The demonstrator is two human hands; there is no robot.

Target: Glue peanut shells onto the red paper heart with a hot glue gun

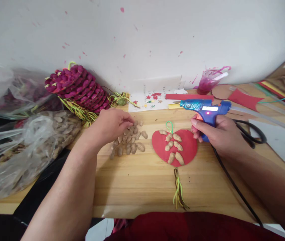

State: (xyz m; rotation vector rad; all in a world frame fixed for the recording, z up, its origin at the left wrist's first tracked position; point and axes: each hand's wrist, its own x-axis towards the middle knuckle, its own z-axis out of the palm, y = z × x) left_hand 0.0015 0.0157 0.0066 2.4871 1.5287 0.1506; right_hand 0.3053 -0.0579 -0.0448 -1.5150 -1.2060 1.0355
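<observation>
A red heart-shaped cutout lies on the wooden table, with several peanut shells glued down its middle, a green loop at the top and a tassel below. My right hand grips a blue glue gun just right of the heart, its nozzle pointing left and a red light on. My left hand reaches into a small pile of peanuts left of the heart, its fingers bent and pinching among them; what they hold is hidden.
A stack of finished magenta peanut ornaments leans at the wall. Plastic bags of peanuts fill the left side. Star stickers, red paper strips, a pink cup and cardboard pieces lie at the back right. The gun's black cord runs off the front edge.
</observation>
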